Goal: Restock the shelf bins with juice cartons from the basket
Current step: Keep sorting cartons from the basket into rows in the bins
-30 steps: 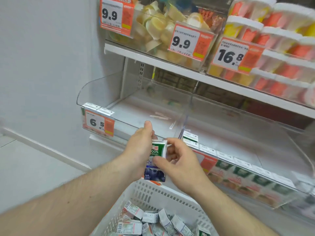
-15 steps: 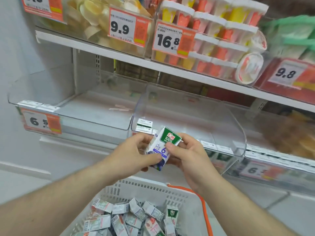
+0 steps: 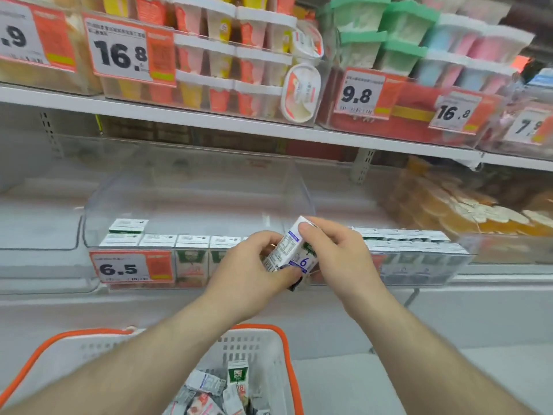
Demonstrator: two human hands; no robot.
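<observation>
1 juice carton (image 3: 289, 252), between 2 gripping hands

White shelves (image 3: 209, 121) on slotted uprights (image 3: 362, 166), orange price tags (image 3: 131, 49) along the edges, pale floor (image 3: 419, 381) below.

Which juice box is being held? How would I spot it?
Find the clear bin with the 6.5 price tag. Before it, both hands grip one tilted juice carton; the rest stand in rows.
</observation>
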